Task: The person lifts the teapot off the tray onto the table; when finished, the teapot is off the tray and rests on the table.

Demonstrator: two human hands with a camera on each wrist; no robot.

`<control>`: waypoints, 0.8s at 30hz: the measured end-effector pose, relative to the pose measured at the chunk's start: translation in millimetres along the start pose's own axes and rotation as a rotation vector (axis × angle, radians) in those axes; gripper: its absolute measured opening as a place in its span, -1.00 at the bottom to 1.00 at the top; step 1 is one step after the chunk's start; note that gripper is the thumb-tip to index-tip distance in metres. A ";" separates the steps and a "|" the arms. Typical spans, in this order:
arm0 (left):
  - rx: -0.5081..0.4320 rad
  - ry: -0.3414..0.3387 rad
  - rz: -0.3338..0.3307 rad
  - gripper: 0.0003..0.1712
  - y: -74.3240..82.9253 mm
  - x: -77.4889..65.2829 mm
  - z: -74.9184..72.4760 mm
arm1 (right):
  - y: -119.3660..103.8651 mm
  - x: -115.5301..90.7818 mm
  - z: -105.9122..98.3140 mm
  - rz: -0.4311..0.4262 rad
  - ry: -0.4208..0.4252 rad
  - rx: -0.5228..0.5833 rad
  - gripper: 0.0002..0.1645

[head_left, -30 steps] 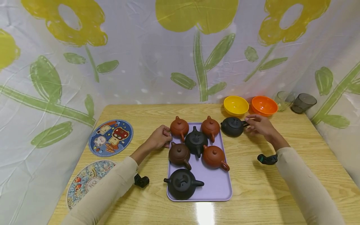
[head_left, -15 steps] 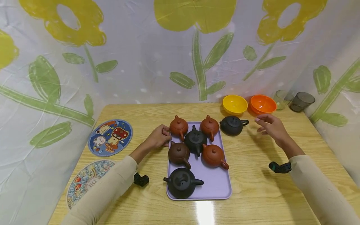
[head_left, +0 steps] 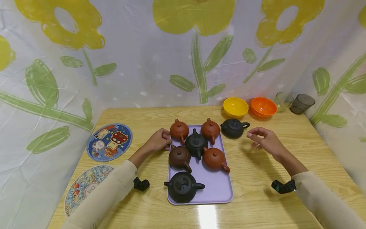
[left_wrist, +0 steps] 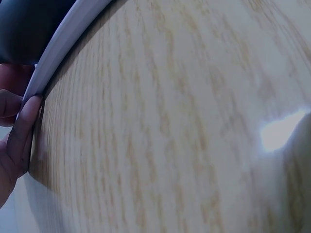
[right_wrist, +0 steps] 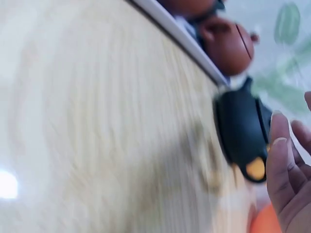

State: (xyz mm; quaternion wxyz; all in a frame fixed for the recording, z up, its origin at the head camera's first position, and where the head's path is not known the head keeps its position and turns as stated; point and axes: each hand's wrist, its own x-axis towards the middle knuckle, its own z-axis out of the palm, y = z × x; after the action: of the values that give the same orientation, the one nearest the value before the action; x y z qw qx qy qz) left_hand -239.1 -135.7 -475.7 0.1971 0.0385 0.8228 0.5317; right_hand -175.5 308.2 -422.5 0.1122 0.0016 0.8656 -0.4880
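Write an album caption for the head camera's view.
Left hand gripping a lilac tray of six teapots; right hand near a black teapot beside it.

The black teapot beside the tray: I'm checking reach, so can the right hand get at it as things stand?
Probably yes: the right hand hovers empty near the black teapot, whose handle points toward that side, with nothing between them. The yellow bowl sits behind the teapot.

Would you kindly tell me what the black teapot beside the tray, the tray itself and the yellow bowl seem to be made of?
Black teapot: probably unglazed clay, judging by its matte surface. Tray: likely smooth plastic, from its lilac colour and thin rim, though coated metal is possible. Yellow bowl: seemingly glossy plastic, given its bright highlights; glazed ceramic remains possible.
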 end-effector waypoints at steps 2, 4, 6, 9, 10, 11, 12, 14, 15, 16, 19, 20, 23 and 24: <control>0.001 0.002 0.004 -0.45 -0.7 0.2 0.1 | -3.8 -4.8 9.3 -0.009 -0.022 0.005 -0.41; 0.005 0.002 0.002 -0.45 -0.9 0.4 0.2 | -7.5 -9.5 18.5 -0.022 -0.044 0.017 -0.43; 0.008 0.005 -0.005 -0.46 -0.8 0.5 0.3 | -10.7 -13.9 27.4 -0.027 -0.064 0.028 -0.47; 0.012 0.005 -0.014 -0.46 -0.2 0.1 0.1 | -13.5 -19.3 40.1 -0.023 -0.095 0.045 -0.52; 0.012 0.005 -0.016 -0.46 0.0 -0.1 0.0 | -14.3 -21.2 43.9 -0.022 -0.106 0.048 -0.53; 0.011 0.006 -0.018 -0.47 0.5 -0.5 0.0 | -14.6 -22.8 47.5 -0.020 -0.118 0.055 -0.54; 0.011 0.006 -0.020 -0.47 0.9 -0.8 0.0 | -14.9 -24.5 51.0 -0.017 -0.128 0.061 -0.55; 0.009 0.002 -0.019 -0.47 1.8 -1.9 -0.1 | -15.2 -28.0 57.5 -0.015 -0.146 0.078 -0.55; 0.008 0.001 -0.018 -0.47 2.0 -1.9 -0.1 | -15.3 -29.7 60.4 -0.016 -0.152 0.086 -0.56; 0.003 0.000 -0.017 -0.48 2.1 -1.8 0.0 | -15.4 -31.3 63.3 -0.014 -0.155 0.094 -0.57; -0.006 -0.007 -0.016 -0.47 1.8 -1.3 0.0 | -14.8 -35.7 72.6 -0.015 -0.164 0.113 -0.61; -0.008 -0.008 -0.016 -0.47 1.6 -1.0 0.0 | -14.7 -37.1 75.7 -0.013 -0.167 0.117 -0.63; -0.009 -0.008 -0.017 -0.47 1.1 -0.5 -0.2 | -14.4 -39.6 85.3 -0.009 -0.182 0.128 -0.67; -0.007 -0.007 -0.017 -0.47 1.1 -0.6 -0.5 | -14.3 -39.9 88.2 -0.006 -0.188 0.132 -0.67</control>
State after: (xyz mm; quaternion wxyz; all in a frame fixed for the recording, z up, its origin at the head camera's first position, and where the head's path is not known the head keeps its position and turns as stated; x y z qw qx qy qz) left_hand -238.9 -135.8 -474.4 0.2046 0.0329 0.8205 0.5327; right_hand -121.3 230.4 -446.5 0.1909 -0.0393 0.8172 -0.5425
